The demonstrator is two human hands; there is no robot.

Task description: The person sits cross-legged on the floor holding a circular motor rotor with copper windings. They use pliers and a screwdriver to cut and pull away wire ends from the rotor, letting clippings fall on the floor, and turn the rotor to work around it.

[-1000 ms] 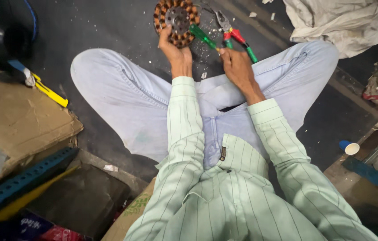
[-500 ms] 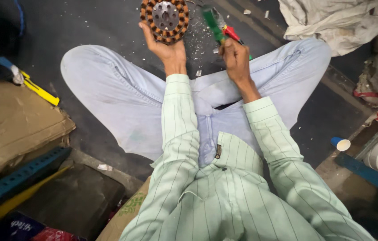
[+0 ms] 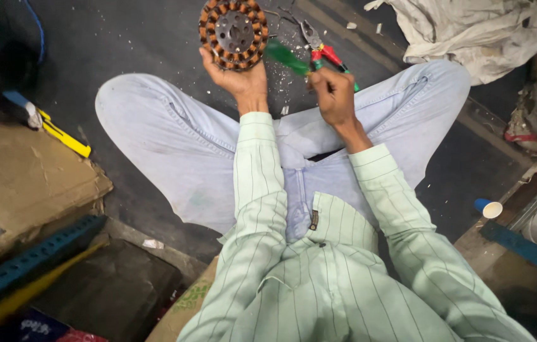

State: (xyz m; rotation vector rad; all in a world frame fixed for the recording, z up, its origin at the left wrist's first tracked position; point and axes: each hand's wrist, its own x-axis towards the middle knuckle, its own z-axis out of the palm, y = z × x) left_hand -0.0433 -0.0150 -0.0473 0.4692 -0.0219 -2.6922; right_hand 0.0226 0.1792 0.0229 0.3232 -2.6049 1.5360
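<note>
I sit cross-legged on a dark floor in pale jeans and a striped green shirt. My left hand [image 3: 238,77] holds up a round motor stator [image 3: 233,33] with copper windings and a grey metal hub. My right hand [image 3: 333,94] is closed around a green-handled tool [image 3: 286,56] whose blurred tip points at the stator's right edge. A pair of red-handled pliers [image 3: 320,45] lies on the floor just beyond my right hand.
A crumpled whitish cloth [image 3: 471,31] lies at top right. Flattened cardboard [image 3: 21,177] and a yellow tool [image 3: 64,137] sit at left, above a blue slotted metal bar [image 3: 27,263]. A blue-and-white cap [image 3: 489,208] lies at right. Small debris dots the floor.
The view has shifted slightly. My right hand has brought the green-handled tool closer to the stator; the red-handled pliers now lie apart on the floor. The left hand still grips the stator.
</note>
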